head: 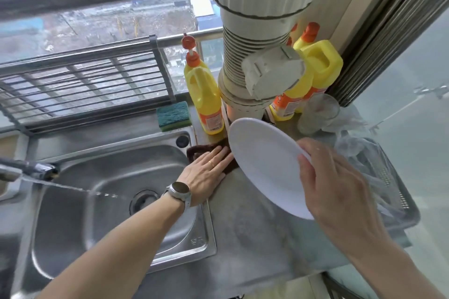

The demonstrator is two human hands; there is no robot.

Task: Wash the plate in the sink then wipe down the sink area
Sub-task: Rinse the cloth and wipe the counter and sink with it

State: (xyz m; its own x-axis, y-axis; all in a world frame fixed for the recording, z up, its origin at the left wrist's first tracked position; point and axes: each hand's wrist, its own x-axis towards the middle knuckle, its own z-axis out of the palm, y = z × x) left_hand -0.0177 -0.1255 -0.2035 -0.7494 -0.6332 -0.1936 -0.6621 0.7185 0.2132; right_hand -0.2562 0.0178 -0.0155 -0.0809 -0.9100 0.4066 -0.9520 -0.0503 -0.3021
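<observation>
A white plate (263,162) is held tilted above the counter to the right of the steel sink (109,177). My right hand (332,177) grips its right rim. My left hand (206,170) lies flat, fingers spread, on a dark brown cloth (196,149) at the sink's back right corner, next to the plate's left edge. Water runs from the faucet (29,170) at the left into the sink basin.
A green sponge (173,115) lies behind the sink. Yellow detergent bottles (204,94) stand beside a thick white pipe (255,56). A glass (315,114) and a metal basket with plastic (379,177) sit at the right. A wire rack (85,87) spans the back.
</observation>
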